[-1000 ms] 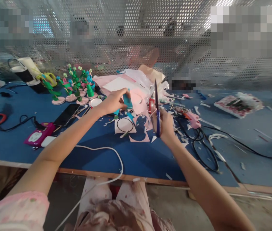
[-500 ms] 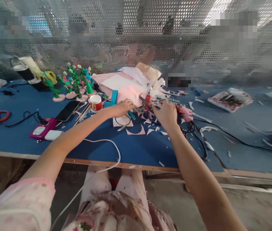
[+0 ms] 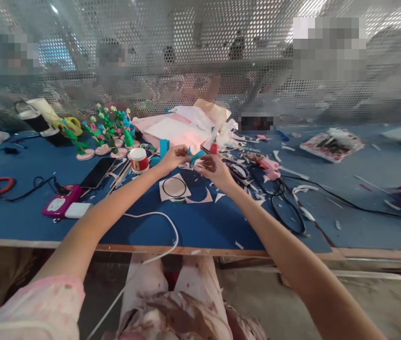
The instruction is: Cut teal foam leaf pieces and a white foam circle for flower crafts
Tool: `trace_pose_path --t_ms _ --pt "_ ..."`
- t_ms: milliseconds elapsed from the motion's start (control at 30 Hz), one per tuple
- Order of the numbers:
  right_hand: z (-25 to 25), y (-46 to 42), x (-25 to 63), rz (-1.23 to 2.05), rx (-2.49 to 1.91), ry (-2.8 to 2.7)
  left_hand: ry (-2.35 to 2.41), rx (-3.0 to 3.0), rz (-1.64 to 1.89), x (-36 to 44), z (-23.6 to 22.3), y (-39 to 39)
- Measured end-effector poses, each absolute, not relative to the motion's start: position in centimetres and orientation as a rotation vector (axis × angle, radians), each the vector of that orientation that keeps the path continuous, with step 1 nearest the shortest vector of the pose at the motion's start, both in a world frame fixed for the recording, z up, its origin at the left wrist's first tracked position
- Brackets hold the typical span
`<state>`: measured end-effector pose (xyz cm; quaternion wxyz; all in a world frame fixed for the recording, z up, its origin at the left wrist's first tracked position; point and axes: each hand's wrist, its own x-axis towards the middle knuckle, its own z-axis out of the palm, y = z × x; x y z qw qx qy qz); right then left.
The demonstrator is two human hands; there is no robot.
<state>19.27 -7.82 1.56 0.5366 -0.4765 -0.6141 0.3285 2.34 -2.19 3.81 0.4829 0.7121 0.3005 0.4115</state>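
Above the blue tabletop, my left hand (image 3: 176, 158) is closed on a blue strip (image 3: 196, 156), paper or felt, which curls towards the other hand. My right hand (image 3: 216, 169) is closed around scissors (image 3: 204, 149); only part of the dark blades shows, close to the strip. Whether the blades touch the strip I cannot tell. Just below the hands lies a pale square sheet with a black ring (image 3: 174, 187) on it. More blue strip material (image 3: 164, 147) stands left of my left hand, beside a red and white tub (image 3: 139, 160).
Several small green craft plants (image 3: 110, 130) on pink discs stand at the back left. A phone (image 3: 98, 173) and a purple power socket (image 3: 62, 200) lie nearer. To the right are a pink glue gun (image 3: 271, 168), black cables and paper scraps. Behind stands a perforated metal screen (image 3: 193, 56).
My right hand has come left with the scissors, close to my left hand. My left hand has lifted the blue strip from the table, uncovering the square sheet with the ring.
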Motion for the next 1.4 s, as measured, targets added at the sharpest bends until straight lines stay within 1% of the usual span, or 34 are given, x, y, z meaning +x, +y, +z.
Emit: trace_pose_path --t_ms 100,267,467,567,667,800,867,1033,1133,1267,1400 --pt "1.2 -8.1 18.3 0.914 -1.064 -1.406 0.743 1.607 1.036 2.8 3.8 -2.8" --pt "1.7 -8.4 17.3 1.134 -0.996 -1.252 0.848 1.584 1.069 3.2 4.4 -3.7" --pt "3.0 -7.1 18.0 1.118 -1.058 -1.07 0.94 1.678 1.146 2.1 5.4 -2.7" --pt "3.7 -5.9 18.5 1.122 -1.067 -0.966 0.928 1.705 1.12 0.5 6.4 -1.6" --pt "4.1 -5.2 18.6 1.117 -1.046 -0.84 0.802 1.717 0.96 -1.3 7.9 -0.9" --pt "4.0 -5.4 18.2 1.187 -1.069 -0.728 0.582 1.82 0.484 -2.7 9.5 -1.2" --pt "3.9 -5.8 18.2 1.269 -1.078 -0.655 0.528 1.877 0.311 -2.6 9.8 -1.8" --pt "4.0 -6.0 18.7 1.362 -1.033 -0.499 0.393 1.873 0.058 -1.4 9.6 -3.6" --pt "4.4 -6.2 18.9 1.439 -0.969 -0.501 0.397 1.929 0.168 -0.7 9.0 -4.1" --pt "5.0 -7.0 18.3 1.544 -0.925 -0.55 0.54 2.074 0.654 0.2 7.4 -3.8" --pt "4.8 -7.6 17.6 1.581 -0.885 -0.669 0.583 1.956 0.944 0.7 5.7 -3.0"
